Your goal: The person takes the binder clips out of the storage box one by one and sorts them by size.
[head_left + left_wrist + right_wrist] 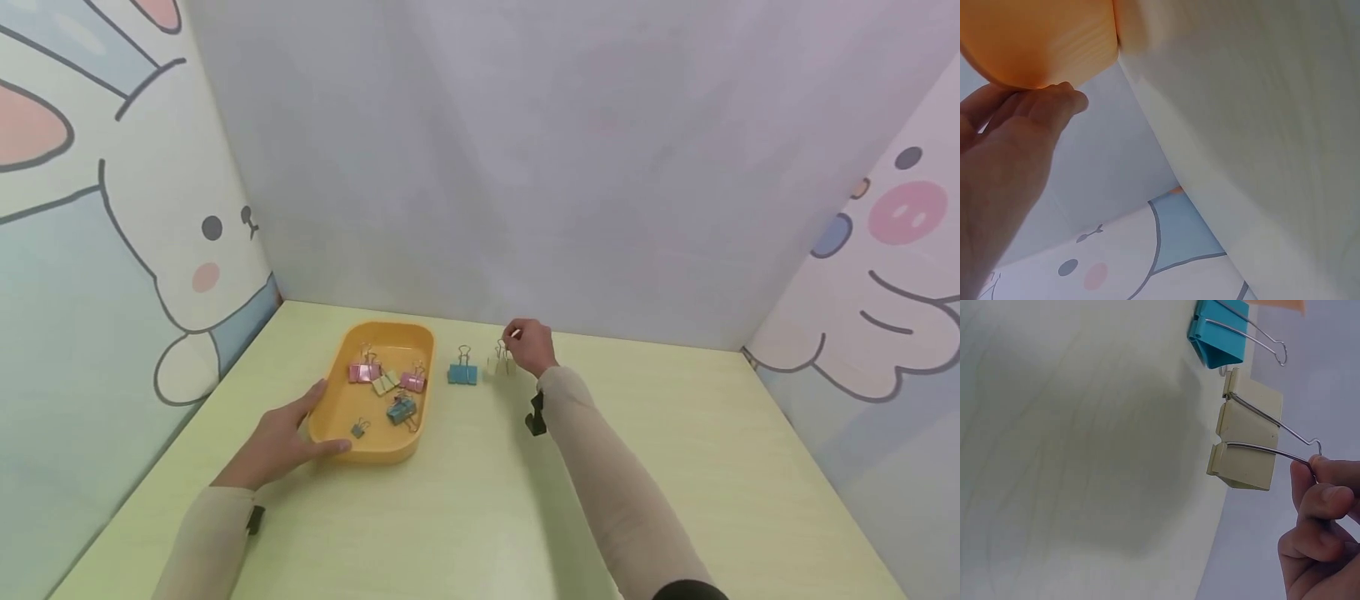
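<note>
My right hand pinches one wire handle of a pale yellow binder clip between thumb and fingertips. In the right wrist view the clip's body is by the table surface; whether it touches cannot be told. Beside it stands a blue binder clip, handles up. My left hand holds the near left corner of an orange tray, thumb at the front rim and fingers along the left side. Inside lie pink clips, a yellow clip, a blue clip and a small blue-grey clip.
The pale yellow table runs back to a plain grey-white wall. Cartoon-printed panels close off the left and right sides. The tray stands left of the blue clip, with a narrow gap between them.
</note>
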`<state>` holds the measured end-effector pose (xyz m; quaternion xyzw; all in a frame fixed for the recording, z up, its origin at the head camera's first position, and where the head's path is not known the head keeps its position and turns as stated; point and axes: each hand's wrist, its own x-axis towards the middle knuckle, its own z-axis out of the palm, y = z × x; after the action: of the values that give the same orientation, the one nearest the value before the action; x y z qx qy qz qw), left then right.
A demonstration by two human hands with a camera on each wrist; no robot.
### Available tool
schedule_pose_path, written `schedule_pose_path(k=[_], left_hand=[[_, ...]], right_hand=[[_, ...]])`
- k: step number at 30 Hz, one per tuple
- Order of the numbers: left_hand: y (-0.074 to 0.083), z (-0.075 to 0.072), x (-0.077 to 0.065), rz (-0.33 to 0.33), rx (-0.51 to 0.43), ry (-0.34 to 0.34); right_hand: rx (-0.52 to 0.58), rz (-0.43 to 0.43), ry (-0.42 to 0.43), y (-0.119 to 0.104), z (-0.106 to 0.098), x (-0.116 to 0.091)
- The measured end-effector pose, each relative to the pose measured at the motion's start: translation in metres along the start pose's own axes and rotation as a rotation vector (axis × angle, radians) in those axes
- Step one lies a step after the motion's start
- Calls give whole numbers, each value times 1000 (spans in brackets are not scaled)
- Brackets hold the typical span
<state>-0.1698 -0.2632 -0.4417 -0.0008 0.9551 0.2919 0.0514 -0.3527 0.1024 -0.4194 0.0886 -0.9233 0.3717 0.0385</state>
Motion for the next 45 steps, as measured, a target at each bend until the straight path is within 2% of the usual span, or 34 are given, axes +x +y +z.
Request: schedule_pose_path(k=[7,15,28,35,45], left_hand=[[-2,-1,-2,-2,-2,-8],[-3,-4,-2,25,-5,8],[-2,-5,-2,12,-4,-5],[-3,-4,-1,6,-5,-13],[-4,-2,1,13,-15,-9]], right_hand=[[-3,20,0,5,11,-4],[-7,22,-3,8,19,-7],[35,45,-3,10,21,-7],[68,97,-21,13,21,-6],[67,75,-6,14,22,-6]])
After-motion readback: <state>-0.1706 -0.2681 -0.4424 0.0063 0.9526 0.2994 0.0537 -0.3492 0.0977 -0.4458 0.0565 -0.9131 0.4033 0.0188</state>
